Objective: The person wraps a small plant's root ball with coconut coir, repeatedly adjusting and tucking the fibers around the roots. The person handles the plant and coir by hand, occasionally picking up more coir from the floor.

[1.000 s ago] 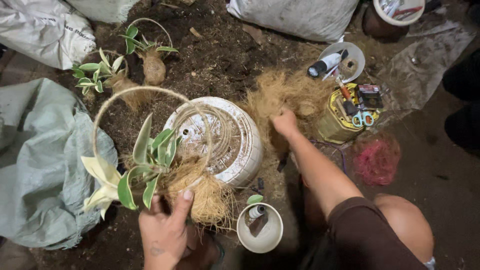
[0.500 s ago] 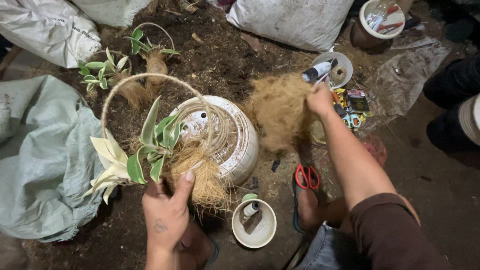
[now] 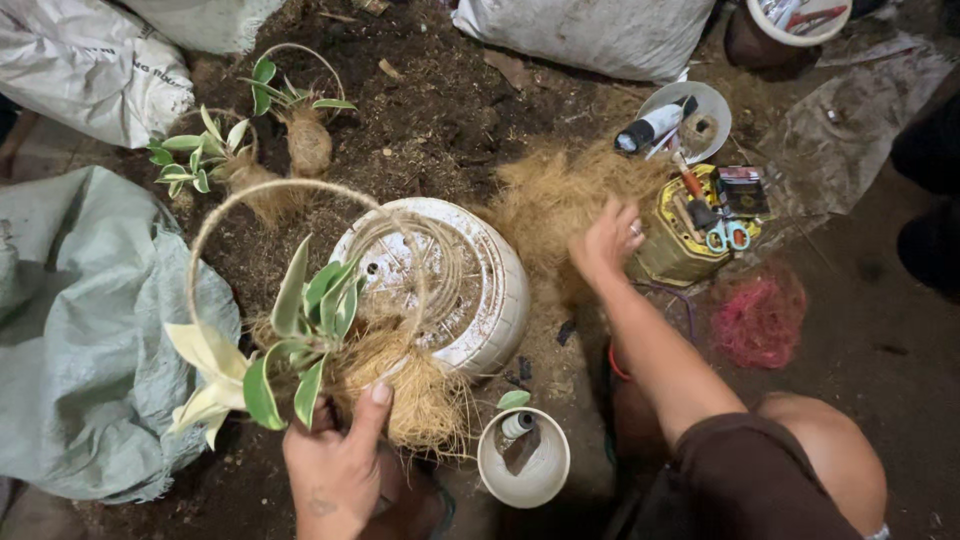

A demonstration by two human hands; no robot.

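Left hand (image 3: pixel 335 465) gripping one fibre-wrapped plant ball (image 3: pixel 405 385) beside one upturned white pot (image 3: pixel 470 290). Right hand (image 3: pixel 605 240) curled, grabbing at one coir pile (image 3: pixel 555 200). Two more wrapped plants (image 3: pixel 290 130) on soil. Two white sacks (image 3: pixel 590 30) behind.

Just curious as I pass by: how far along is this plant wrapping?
Two fibre-wrapped plants already lie on the soil. The left hand holds a third plant with its shaggy fibre ball; the right hand reaches into the loose fibre pile. Plenty of fibre is left.
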